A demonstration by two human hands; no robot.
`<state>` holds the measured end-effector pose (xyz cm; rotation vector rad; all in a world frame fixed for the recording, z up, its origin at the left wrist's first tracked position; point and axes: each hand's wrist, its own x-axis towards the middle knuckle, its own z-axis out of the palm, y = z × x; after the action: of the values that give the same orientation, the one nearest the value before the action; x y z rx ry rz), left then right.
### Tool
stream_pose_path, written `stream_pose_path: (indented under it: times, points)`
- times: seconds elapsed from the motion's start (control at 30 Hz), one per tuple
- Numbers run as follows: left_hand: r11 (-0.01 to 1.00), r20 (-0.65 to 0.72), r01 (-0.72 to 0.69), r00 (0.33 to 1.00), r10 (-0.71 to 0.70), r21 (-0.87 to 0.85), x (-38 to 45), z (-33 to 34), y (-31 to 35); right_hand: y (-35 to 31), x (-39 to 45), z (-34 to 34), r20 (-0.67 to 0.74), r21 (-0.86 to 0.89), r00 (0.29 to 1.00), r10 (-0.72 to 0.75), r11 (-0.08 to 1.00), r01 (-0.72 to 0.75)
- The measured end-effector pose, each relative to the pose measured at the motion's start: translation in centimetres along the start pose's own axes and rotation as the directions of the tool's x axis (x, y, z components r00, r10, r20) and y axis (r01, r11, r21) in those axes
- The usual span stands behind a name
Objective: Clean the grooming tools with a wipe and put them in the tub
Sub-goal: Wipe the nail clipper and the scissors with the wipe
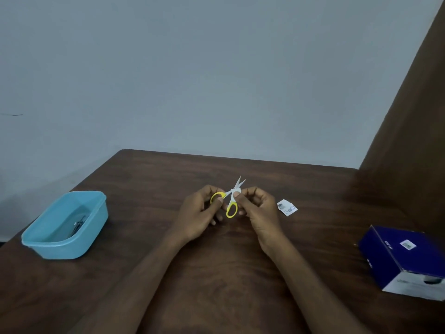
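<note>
Your left hand (201, 209) pinches one yellow loop of the scissors (231, 201), mid-table, blades parted toward 1 o'clock. Your right hand (256, 208) pinches a white wipe (236, 190) around the blades near the pivot. Blue tub (65, 247) at 9 o'clock holds a metal tool (78, 224). Torn sachet (287, 208) at 3 o'clock; blue box (407, 261) at 4.
</note>
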<state>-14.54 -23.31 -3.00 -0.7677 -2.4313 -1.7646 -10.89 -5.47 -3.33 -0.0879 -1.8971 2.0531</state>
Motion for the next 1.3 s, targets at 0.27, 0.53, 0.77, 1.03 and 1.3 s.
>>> stream_pose_path:
  times: [0.27,0.53,0.77,1.03,1.3]
  points:
    - [1.000,-0.002,-0.026,1.000,0.026,-0.005,-0.7,-0.2,0.3,-0.7,-1.0,0.0,-0.017,-0.097,1.000,-0.022,0.995,0.020]
    - [0.945,0.025,-0.138,0.990,0.137,0.296,-0.8,0.0,-0.3,-0.9,-1.3,-0.1,-0.041,-0.236,0.995,-0.088,0.969,0.076]
    - [0.935,0.036,-0.130,0.992,0.125,0.329,-1.0,0.0,0.0,-1.0,-1.5,0.5,-0.017,-0.206,0.993,-0.118,0.972,0.112]
    - [0.955,-0.021,-0.078,0.996,0.087,0.286,-1.0,0.2,0.1,-1.2,-1.4,0.3,-0.101,-0.062,0.992,-0.080,0.995,0.074]
    - [0.940,0.016,-0.115,0.993,0.116,0.321,-1.0,0.1,0.1,-1.0,-1.6,0.9,-0.052,-0.095,0.989,-0.136,0.987,0.131]
